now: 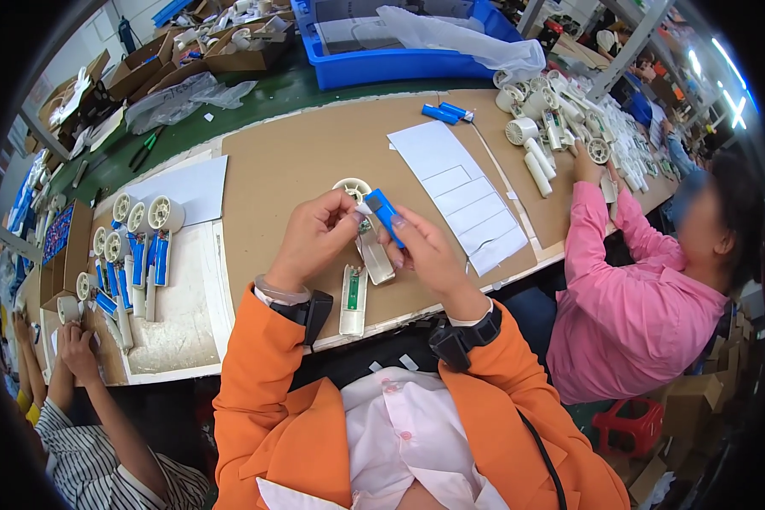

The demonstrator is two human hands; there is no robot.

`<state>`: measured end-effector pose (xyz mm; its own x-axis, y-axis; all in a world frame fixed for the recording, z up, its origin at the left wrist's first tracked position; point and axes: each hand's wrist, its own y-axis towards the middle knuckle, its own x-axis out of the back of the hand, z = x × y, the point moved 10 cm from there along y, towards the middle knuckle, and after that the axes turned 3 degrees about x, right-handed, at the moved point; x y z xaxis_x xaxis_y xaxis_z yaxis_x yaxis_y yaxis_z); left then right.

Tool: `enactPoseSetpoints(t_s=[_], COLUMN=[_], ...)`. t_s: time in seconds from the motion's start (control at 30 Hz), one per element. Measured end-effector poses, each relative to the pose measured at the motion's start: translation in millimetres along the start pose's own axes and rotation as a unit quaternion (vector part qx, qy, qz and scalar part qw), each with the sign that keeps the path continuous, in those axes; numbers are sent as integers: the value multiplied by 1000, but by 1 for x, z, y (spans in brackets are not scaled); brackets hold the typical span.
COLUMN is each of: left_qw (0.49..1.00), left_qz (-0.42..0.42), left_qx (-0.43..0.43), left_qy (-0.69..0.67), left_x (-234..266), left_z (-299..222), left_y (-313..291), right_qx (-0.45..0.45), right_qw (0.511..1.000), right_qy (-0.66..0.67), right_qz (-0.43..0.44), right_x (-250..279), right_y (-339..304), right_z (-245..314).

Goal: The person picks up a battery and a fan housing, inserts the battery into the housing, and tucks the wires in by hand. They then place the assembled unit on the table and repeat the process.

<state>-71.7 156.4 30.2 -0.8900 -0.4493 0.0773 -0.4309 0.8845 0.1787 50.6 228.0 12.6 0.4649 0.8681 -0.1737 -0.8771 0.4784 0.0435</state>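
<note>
A blue battery pack [382, 210] is gripped in my right hand [429, 257], thumb on its face, with a dark grey patch near its upper end. My left hand [321, 238] pinches a small white piece [363, 207] against the pack's left side; its exact kind is unclear. Under both hands lies a white plastic housing [377, 260] with a round, spoked head [351, 186], partly hidden by my fingers. Nearer to me, a white handle half [345, 320] carries a narrow green circuit board [353, 289].
White housings with blue packs [136, 246] stand at left. A paper sheet [459, 195] and two blue packs [440, 114] lie right of centre. A blue bin [399, 68] sits behind. A person in pink [629, 297] works beside piled white housings [561, 110]; a person in stripes [127, 463] sits left.
</note>
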Motion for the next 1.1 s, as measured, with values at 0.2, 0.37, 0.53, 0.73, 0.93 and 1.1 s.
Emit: enactPoseSetpoints(t_s=[0.2, 0.37, 0.53, 0.73, 0.93, 1.1], left_qw=[999, 979, 921, 964, 965, 960], left_qz=[41, 202, 365, 251, 174, 232], left_qx=[-7, 0, -35, 87, 178, 132], left_qy=[-15, -8, 134, -17, -84, -83], left_x=[-7, -43, -83, -63, -51, -79], left_z=[-11, -39, -52, -42, -24, -29], left_y=[-3, -21, -47, -46, -33, -36], right_qx=[-15, -24, -69, -60, 42, 156], right_qw=[987, 974, 979, 991, 959, 918], right_qy=[155, 213, 164, 22, -178, -319], right_qz=[36, 65, 98, 114, 218, 178], right_x=[6, 20, 32, 25, -12, -16], right_y=[-6, -12, -20, -20, -18, -6], right_z=[13, 17, 22, 34, 65, 76])
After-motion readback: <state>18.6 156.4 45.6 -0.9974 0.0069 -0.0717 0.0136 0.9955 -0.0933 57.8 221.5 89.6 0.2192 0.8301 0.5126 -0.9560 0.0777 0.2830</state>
